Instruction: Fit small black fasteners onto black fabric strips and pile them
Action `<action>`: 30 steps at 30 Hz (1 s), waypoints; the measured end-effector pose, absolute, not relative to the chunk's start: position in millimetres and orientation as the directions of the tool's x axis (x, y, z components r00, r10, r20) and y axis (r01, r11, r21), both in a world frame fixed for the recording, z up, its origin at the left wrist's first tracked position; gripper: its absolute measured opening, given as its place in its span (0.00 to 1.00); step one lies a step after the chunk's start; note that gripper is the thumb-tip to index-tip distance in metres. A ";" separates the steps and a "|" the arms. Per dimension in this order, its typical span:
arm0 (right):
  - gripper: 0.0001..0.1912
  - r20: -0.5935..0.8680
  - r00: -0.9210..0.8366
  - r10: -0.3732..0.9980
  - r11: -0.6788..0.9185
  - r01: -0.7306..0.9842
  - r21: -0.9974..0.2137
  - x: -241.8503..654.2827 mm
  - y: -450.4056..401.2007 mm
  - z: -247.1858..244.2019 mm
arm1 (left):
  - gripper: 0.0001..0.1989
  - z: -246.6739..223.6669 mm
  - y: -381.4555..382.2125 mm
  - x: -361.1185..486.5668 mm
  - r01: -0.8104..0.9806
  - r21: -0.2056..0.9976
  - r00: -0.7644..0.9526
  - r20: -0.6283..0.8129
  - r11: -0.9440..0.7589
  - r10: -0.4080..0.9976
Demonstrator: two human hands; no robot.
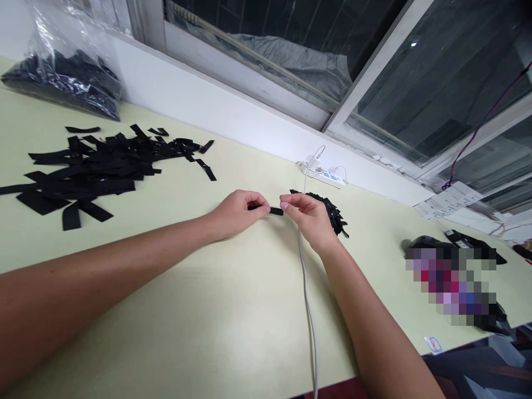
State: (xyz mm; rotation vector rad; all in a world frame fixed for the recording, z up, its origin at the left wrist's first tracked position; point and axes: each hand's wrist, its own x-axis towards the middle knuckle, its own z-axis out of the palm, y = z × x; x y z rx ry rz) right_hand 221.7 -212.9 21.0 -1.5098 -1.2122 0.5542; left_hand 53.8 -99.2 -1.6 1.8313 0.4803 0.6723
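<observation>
Near the middle of the pale yellow table, my left hand pinches a short black strip, whose free end points right. My right hand is at that free end with thumb and fingertips close together; whether it grips anything is too small to tell. Behind my right hand lies a pile of black pieces, partly hidden by it. A larger loose heap of black strips spreads over the table at the left.
A clear plastic bag of black pieces stands at the back left. A white cable crosses the table from a power strip by the wall. Dark items, partly pixelated, lie at the right.
</observation>
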 end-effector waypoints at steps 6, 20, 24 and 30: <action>0.12 0.121 0.236 0.964 0.063 0.243 -0.968 215.8 -213.2 18.8 | 0.11 -1.7 -100.2 54.2 0.003 0.940 0.769 0.216 -0.342 0.602; 0.12 0.039 0.331 0.943 -0.016 0.162 -0.987 215.3 -211.9 17.6 | 0.10 -0.4 -101.3 53.9 -0.001 0.939 0.763 0.223 -0.344 0.607; 0.12 -0.037 0.372 0.927 -0.075 0.090 -0.993 213.0 -213.6 23.5 | 0.11 -1.5 -100.7 54.0 0.007 0.940 0.762 0.216 -0.341 0.611; 0.12 -0.064 0.326 0.943 -0.085 0.051 -0.995 211.4 -215.7 26.3 | 0.11 -2.8 -100.2 54.9 -0.011 0.942 0.766 0.223 -0.335 0.602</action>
